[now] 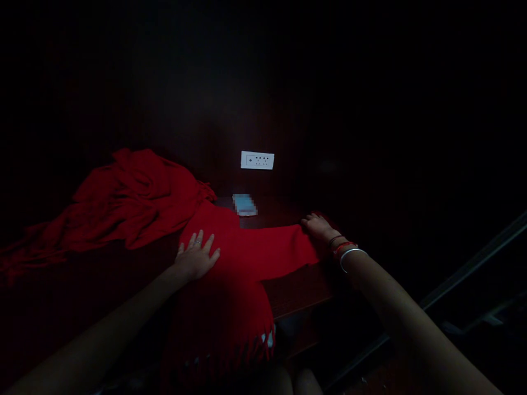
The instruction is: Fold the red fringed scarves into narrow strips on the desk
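Beneath my splayed left hand (196, 259), flat red fringed cloth (242, 255) risked creasing if my right hand (318, 227), its grip unclear, tugged.

I counted one left hand (197, 258) and one right hand (317, 226), one ring (198, 242), one silver bangle (352, 250), one socket plate (257, 160) and one blurred bluish item (244, 204); whether the red cloth (242, 252) made one piece or two, I couldn't tell.
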Demonstrator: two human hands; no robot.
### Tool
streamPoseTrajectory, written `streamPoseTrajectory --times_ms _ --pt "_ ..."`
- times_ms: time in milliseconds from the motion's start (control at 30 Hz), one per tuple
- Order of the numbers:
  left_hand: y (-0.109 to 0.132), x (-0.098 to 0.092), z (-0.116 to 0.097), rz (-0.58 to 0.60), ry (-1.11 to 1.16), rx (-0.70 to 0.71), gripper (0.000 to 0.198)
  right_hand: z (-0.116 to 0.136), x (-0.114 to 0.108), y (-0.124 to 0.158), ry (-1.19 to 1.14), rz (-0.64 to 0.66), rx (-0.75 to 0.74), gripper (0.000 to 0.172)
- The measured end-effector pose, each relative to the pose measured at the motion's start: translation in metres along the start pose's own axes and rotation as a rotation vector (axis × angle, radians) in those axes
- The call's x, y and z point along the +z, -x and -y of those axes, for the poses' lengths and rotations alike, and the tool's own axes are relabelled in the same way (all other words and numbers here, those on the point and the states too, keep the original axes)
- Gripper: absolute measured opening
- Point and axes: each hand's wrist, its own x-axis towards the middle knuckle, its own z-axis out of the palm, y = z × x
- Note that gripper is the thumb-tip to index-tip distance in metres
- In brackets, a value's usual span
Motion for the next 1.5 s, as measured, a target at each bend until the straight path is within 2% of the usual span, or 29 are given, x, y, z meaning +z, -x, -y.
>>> streamPoseTrajectory --times_ms 67,133,167,233,300,400,467,567,667,733,767,833,900,967,1133,1267,1433,1500 --pt "0.001 0.0 -0.001 -0.018 -0.003 -0.011 0.058 0.01 -0.007 -0.003 0.007 -0.039 0.031 0.027" --pt "0.002 0.0 -0.002 -0.034 -0.011 -0.003 0.057 0.033 -0.02 -0.009 -0.047 -0.129 -0.001 0.028" --pt "0.002 0.0 -0.003 -0.041 -0.015 0.005 0.057 0.051 -0.027 -0.013 -0.101 -0.189 -0.045 0.03" --pt "0.003 0.001 -0.003 -0.056 -0.023 0.019 0.058 0.093 -0.038 -0.016 -0.26 -0.269 -0.245 0.038" --pt "0.003 0.001 -0.002 -0.064 -0.024 0.023 0.058 0.134 -0.042 -0.016 -0.393 -0.264 -0.381 0.047" --pt "0.004 0.0 -0.001 -0.054 -0.01 0.009 0.06 0.169 -0.03 -0.01 -0.481 -0.119 -0.356 0.052" --pt "0.005 -0.001 -0.002 -0.038 -0.002 -0.003 0.062 0.167 -0.018 -0.008 -0.477 -0.031 -0.282 0.052" --pt "0.006 -0.004 -0.004 -0.029 -0.003 -0.016 0.063 0.144 -0.006 -0.011 -0.434 0.068 -0.179 0.052" --pt "0.007 -0.008 -0.006 -0.117 -0.03 0.001 0.063 0.126 -0.01 -0.014 -0.407 0.122 -0.07 0.052" --pt "0.009 -0.01 -0.006 -0.205 -0.048 0.068 0.061 0.129 -0.018 -0.011 -0.412 0.061 -0.047 0.054" --pt "0.01 -0.011 -0.006 -0.209 -0.046 0.103 0.06 0.135 -0.022 -0.008 -0.428 0.009 -0.066 0.054" --pt "0.011 -0.011 -0.005 -0.126 -0.022 0.137 0.059 0.15 -0.029 0.001 -0.473 -0.057 -0.169 0.054" --pt "0.011 -0.01 -0.004 -0.005 0.004 0.124 0.06 0.162 -0.03 0.009 -0.5 -0.027 -0.264 0.054" --pt "0.009 -0.006 -0.003 0.026 0.017 0.11 0.061 0.166 -0.025 0.013 -0.49 0.032 -0.285 0.055" --pt "-0.003 -0.002 -0.003 -0.034 0.104 0.186 0.057 0.141 -0.006 0.003 -0.44 0.093 -0.135 0.057" --pt "-0.01 -0.003 0.0 -0.045 0.15 0.261 0.048 0.122 -0.002 -0.005 -0.445 0.098 -0.104 0.056" --pt "-0.011 -0.002 0.007 0.064 0.072 0.216 0.052 0.109 -0.003 -0.018 -0.386 -0.022 -0.11 0.055" --pt "-0.011 -0.002 0.007 0.066 0.065 0.235 0.053 0.104 -0.005 -0.027 -0.325 -0.068 -0.125 0.049"
